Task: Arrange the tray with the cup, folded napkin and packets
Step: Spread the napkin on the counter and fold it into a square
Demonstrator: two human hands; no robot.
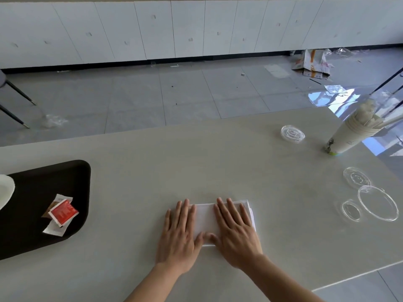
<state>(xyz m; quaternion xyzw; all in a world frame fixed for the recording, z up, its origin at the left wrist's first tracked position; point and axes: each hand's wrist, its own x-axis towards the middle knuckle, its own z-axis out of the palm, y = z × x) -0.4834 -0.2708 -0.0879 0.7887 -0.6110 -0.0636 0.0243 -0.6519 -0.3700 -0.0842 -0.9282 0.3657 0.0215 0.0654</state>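
A white folded napkin [206, 219] lies flat on the table in front of me. My left hand [178, 236] presses flat on its left part and my right hand [235, 234] presses flat on its right part, fingers spread. A black tray [32, 236] sits at the left edge of the table. On it lie a red packet [63, 212] over white and brown packets, and the rim of a white cup [5, 191] shows at the frame's left edge.
At the far right stands a stack of paper cups [353, 134]. Several clear plastic lids [378, 202] lie on the table near it. The table's right edge runs diagonally. Chair legs stand on the floor beyond.
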